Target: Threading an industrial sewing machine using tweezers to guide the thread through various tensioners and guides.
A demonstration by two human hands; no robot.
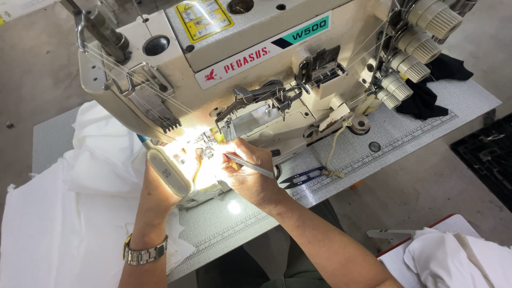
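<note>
The right hand (246, 170) sits at the centre of the view, directly below the needle area (205, 149) of the cream industrial sewing machine (256, 69). Its grip is closed on a pair of metal tweezers (249, 165), whose shaft points toward 4 o'clock while the tips enter the brightly lit needle area at 10 o'clock of the hand. The left hand (160, 181) lies just beside it at 9 o'clock, fingers reaching under the machine's work lamp (169, 172); glare hides the fingertips, so the state of its grip cannot be told. The left wrist carries a metal watch (144, 253). White fabric (58, 213) is spread over the grey counter (405, 133) at 8 o'clock. Blue thread snips (304, 176) rest on the counter at 3 o'clock of the right hand, near it but not touching. Dark cloth (432, 90) lies at 2 o'clock, below the machine's tension knobs (416, 48)
</note>
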